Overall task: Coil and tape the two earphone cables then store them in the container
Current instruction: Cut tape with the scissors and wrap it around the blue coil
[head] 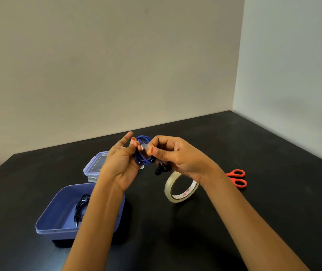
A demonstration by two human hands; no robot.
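red-handled scissors [237,178] on black table [273,192] (blades hidden), rt side; pale walls [97,65] behind.

Blue earphone coil [143,154] raised above table, black coil [81,209] in container [58,229]

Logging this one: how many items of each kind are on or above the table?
earphone cables: 2 (blue earphone cable, black earphone cable)
container: 1
lid: 1
tape roll: 1
scissors: 1
Total: 6
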